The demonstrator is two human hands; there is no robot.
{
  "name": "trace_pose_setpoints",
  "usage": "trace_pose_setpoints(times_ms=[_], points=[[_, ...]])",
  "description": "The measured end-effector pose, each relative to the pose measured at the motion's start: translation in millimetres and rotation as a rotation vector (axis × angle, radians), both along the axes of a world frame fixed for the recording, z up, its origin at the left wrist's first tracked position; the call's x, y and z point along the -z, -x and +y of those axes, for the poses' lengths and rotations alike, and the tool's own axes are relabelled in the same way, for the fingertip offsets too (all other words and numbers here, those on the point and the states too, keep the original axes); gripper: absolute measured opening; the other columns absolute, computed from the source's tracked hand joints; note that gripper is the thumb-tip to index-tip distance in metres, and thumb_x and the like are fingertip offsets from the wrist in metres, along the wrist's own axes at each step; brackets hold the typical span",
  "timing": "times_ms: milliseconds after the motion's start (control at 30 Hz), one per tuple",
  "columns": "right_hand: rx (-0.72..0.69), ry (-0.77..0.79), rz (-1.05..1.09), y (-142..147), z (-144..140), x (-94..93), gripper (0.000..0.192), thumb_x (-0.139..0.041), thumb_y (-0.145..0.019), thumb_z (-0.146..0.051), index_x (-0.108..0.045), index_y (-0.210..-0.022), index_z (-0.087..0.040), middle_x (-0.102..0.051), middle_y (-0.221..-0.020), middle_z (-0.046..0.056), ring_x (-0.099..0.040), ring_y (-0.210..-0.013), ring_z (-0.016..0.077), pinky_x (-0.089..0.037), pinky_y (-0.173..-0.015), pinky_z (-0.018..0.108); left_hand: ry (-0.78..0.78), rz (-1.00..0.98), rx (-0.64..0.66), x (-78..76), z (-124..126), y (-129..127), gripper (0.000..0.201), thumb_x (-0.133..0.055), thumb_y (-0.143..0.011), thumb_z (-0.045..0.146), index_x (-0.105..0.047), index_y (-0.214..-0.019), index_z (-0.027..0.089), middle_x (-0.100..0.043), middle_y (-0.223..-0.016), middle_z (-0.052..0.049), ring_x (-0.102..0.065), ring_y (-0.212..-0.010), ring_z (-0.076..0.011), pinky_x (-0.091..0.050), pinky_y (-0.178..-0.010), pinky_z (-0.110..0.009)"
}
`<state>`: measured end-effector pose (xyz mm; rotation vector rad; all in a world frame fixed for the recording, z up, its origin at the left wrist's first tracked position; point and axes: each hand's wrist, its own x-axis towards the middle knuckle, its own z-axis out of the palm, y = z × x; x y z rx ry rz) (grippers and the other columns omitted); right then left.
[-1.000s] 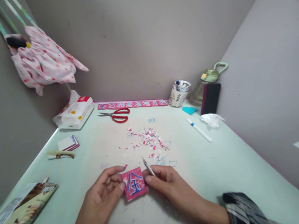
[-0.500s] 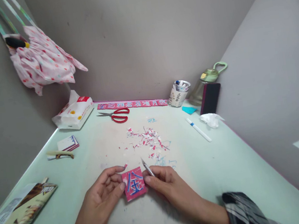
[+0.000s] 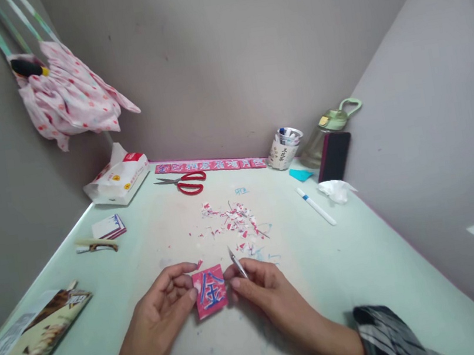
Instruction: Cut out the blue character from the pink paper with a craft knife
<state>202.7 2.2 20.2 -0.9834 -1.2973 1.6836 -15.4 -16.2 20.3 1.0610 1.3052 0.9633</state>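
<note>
Scissors [image 3: 184,182] lie behind the scraps [image 3: 235,222] (pen [image 3: 315,206] right).

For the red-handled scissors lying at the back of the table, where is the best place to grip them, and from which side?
Grip the red scissors by the red handle loops, coming from above on their right end. They lie flat and closed on the table, with the bare metal blades pointing left toward the tissue pack, so the loops are probably the safer hold.

open tabletop [image 3: 366,265] right of hands, paper scraps [image 3: 235,222] just ahead, scissors [image 3: 184,182] beyond
</note>
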Motion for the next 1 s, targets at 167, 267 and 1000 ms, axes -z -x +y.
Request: trace_pose_setpoints(times_ms=[167, 267, 1000], points=[[-0.017, 0.015, 0.018, 1.2, -0.2, -2.4, 0.03, -0.074, -0.088, -0.044, -0.071, -0.094, -0.015, -0.067, -0.083, 0.004, -0.058, -0.08, 0.0164, -0.042, -0.078, 0.03, -0.027, -0.011, 0.047, 5.2, -4.9, -5.9, 0.051, -0.071, -0.084, 0.059, -0.058, -0.123, 0.03, -0.066, -0.097, 0.0, -0.068, -0.094, -0.0173, -0.054, -0.084, -0.023], [-0.036, 0.033, 0.007, 0.7, -0.3, -6.9, 0.034, -0.077, -0.086, -0.047, -0.072, -0.096, -0.014, -0.065, -0.086, 0.004, -0.056, -0.08, 0.0167, -0.042, -0.076, 0.03, -0.042, -0.024, 0.137, 9.0, -6.7, -8.7, 0.052, -0.071, -0.084, 0.058, -0.056, -0.127, 0.032, -0.069, -0.102, -0.001, -0.07, -0.099, -0.0187, -0.055, -0.091, -0.026], [-0.058, -0.008, 0.105, 3.8, 1.2, 3.2, 0.048, -0.07, -0.087, -0.058, -0.072, -0.078, -0.011, -0.049, -0.065, -0.002, -0.036, -0.063, 0.0101, -0.029, -0.062, 0.024, -0.829, 0.846, 0.292, 11.5, -4.0, 1.4, 0.059, -0.069, -0.086, 0.027, -0.05, -0.141, 0.038, -0.065, -0.132, -0.003, -0.061, -0.123, -0.025, -0.055, -0.102, -0.037]])
